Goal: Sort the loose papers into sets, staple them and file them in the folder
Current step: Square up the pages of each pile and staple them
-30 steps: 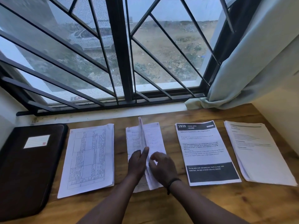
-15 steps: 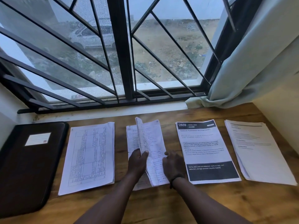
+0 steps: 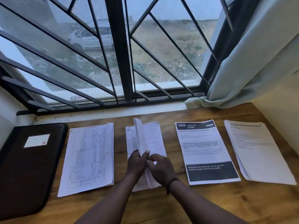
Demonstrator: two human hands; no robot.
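Several paper sets lie in a row on the wooden desk (image 3: 210,204). In the middle is a handwritten stack (image 3: 153,139). My left hand (image 3: 135,162) pinches some of its sheets, which stand up on edge. My right hand (image 3: 161,168) meets the left at the lower edge of those lifted sheets, fingers curled on the paper. To the left lies a stack with a printed table (image 3: 89,157). To the right lie a sheet headed 2939 (image 3: 205,151) and a plain text stack (image 3: 258,152). A closed dark folder (image 3: 24,167) with a white label lies at the far left.
A barred window (image 3: 119,50) runs along the desk's far edge above a white sill. A pale curtain (image 3: 252,62) hangs at the right, its hem resting on the desk corner. A wall closes the right side.
My right hand has moved left from the flat pages back to the lifted sheets beside my left hand. The raised sheets stay upright, leaning a little to the right.
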